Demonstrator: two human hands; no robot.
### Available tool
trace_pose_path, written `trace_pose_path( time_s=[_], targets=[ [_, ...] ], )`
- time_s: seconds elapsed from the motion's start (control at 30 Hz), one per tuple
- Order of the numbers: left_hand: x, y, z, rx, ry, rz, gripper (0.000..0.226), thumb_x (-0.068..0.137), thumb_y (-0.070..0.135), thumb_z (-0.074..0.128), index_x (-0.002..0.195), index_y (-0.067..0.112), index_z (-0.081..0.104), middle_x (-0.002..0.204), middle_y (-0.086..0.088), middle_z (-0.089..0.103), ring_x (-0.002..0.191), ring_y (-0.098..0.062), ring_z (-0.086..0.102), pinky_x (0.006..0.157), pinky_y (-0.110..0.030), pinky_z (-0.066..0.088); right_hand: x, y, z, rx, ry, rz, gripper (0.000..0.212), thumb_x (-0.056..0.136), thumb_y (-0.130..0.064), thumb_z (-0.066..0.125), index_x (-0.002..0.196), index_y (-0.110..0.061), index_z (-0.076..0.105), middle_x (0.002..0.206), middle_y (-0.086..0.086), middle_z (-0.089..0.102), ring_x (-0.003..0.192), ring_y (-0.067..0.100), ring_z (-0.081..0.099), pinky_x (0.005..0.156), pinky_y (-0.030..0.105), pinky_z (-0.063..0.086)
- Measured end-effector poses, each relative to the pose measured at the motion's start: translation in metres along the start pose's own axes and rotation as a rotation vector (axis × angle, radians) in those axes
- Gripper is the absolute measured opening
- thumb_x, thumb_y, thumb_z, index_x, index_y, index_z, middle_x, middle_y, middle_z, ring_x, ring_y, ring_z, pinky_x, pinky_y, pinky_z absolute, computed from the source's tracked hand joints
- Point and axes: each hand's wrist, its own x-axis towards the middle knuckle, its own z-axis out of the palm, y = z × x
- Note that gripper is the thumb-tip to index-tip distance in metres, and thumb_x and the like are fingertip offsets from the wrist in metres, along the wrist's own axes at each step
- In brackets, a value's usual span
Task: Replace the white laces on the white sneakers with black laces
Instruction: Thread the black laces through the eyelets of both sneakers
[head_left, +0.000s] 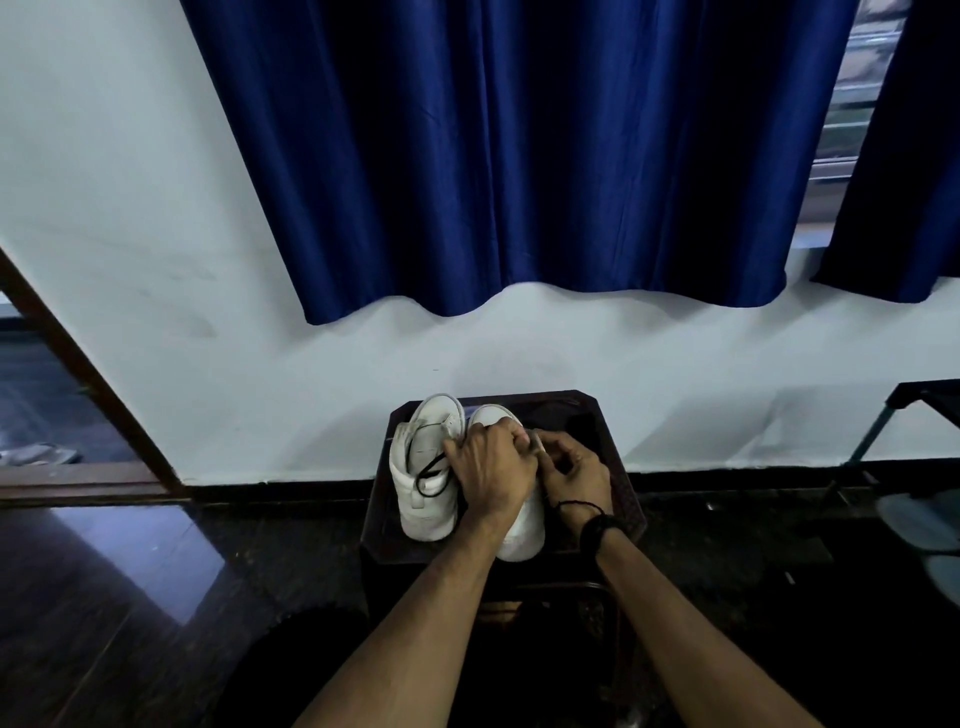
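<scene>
White shoes, black cord, deep blue cloth.
Two plain white sneakers (426, 467), side by side on a dark, near-black desk (587, 415); a black lace (431, 475) looped over the left sneaker's pale grey tongue. Rich royal-blue curtain (519, 156) above, unpatterned, darker in the folds. Pale bluish-white wall (130, 208) with a black skirting strip. Glossy black floor (130, 571) with blue-white reflections. Dark brown door frame (78, 374). Black wristband (592, 535) and thin black thread on the right wrist.

Both arms reach forward, left hand (491, 467) and right hand (574, 470) touching, fingers (558, 447) curled.
</scene>
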Motion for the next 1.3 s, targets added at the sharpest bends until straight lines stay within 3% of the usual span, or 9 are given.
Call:
trace_pose_path(
  time_s=[0.13,0.27,0.47,0.63,0.77,0.93,1.0,1.13,1.3],
  targets=[
    [-0.002,-0.002,0.001,-0.020,0.082,0.044,0.004,0.078,0.029,0.070,0.074,0.031,0.070,0.075,0.008,0.067,0.089,-0.017,0.060,0.079,-0.041,0.030,0.009,0.006,-0.005,0.057,-0.076,0.038,0.015,0.094,-0.026,0.059,0.100,-0.032,0.072,0.091,-0.013,0.073,0.090,-0.005,0.064,0.083,0.014,0.048],
    [-0.003,-0.003,0.002,0.024,0.098,0.096,0.004,0.079,0.034,0.071,0.076,0.033,0.072,0.081,0.012,0.068,0.091,-0.016,0.057,0.078,-0.040,0.028,0.026,0.011,-0.006,0.377,-0.087,0.232,0.015,0.091,-0.015,0.062,0.087,-0.018,0.076,0.094,0.006,0.075,0.099,0.026,0.069,0.097,0.043,0.051],
    [-0.003,-0.005,0.003,0.053,0.109,0.162,0.009,0.080,0.032,0.069,0.071,0.032,0.068,0.075,0.015,0.067,0.084,-0.012,0.055,0.078,-0.038,0.024,0.051,0.012,-0.009,0.151,-0.187,0.278,0.016,0.089,-0.022,0.065,0.075,-0.020,0.072,0.087,0.003,0.073,0.090,0.019,0.066,0.093,0.038,0.052],
    [-0.003,-0.006,0.006,0.053,0.083,0.217,0.006,0.080,0.034,0.066,0.075,0.034,0.069,0.078,0.016,0.068,0.088,-0.010,0.055,0.083,-0.038,0.027,0.047,0.006,-0.004,-0.066,-0.123,0.221,0.019,0.097,-0.021,0.054,0.099,-0.008,0.068,0.092,0.002,0.064,0.090,0.014,0.057,0.080,0.021,0.041],
    [-0.004,-0.009,0.009,0.053,0.105,0.234,0.002,0.079,0.034,0.069,0.078,0.033,0.070,0.080,0.015,0.069,0.090,-0.011,0.057,0.087,-0.038,0.028,0.045,0.008,-0.003,0.067,0.072,0.299,0.023,0.099,-0.022,0.050,0.078,-0.015,0.058,0.076,0.005,0.060,0.071,0.018,0.057,0.076,0.038,0.050],
    [-0.005,-0.009,0.011,0.063,0.142,0.254,0.004,0.077,0.032,0.072,0.079,0.030,0.069,0.083,0.013,0.067,0.093,-0.014,0.059,0.093,-0.040,0.029,0.049,-0.013,-0.032,0.729,0.283,0.491,0.028,0.104,-0.014,0.036,0.077,-0.015,0.044,0.065,0.005,0.048,0.046,0.014,0.054,0.045,0.021,0.046],
    [-0.006,-0.008,0.011,0.073,0.172,0.218,0.017,0.071,0.034,0.074,0.086,0.030,0.068,0.093,0.011,0.065,0.099,-0.016,0.057,0.096,-0.043,0.031,0.052,-0.012,-0.049,0.302,0.184,0.297,0.024,0.103,-0.021,0.039,0.081,-0.015,0.046,0.068,0.006,0.048,0.054,0.020,0.049,0.047,0.021,0.040],
    [-0.012,-0.002,0.006,0.047,0.216,-0.010,0.049,0.058,0.035,0.070,0.104,0.023,0.060,0.108,0.000,0.057,0.109,-0.024,0.050,0.091,-0.042,0.034,0.049,-0.009,-0.075,-0.849,-0.393,-0.131,0.029,0.096,-0.042,0.050,0.094,-0.015,0.060,0.093,0.010,0.064,0.089,0.029,0.060,0.074,0.034,0.045],
    [-0.012,0.000,0.005,-0.030,0.210,-0.200,0.041,0.062,0.025,0.060,0.102,0.017,0.056,0.100,-0.005,0.061,0.101,-0.030,0.055,0.083,-0.042,0.033,0.054,-0.034,-0.103,-0.254,-0.200,-0.147,0.031,0.096,-0.032,0.054,0.069,-0.030,0.068,0.089,-0.001,0.068,0.089,0.017,0.062,0.079,0.028,0.043]
  ],
)
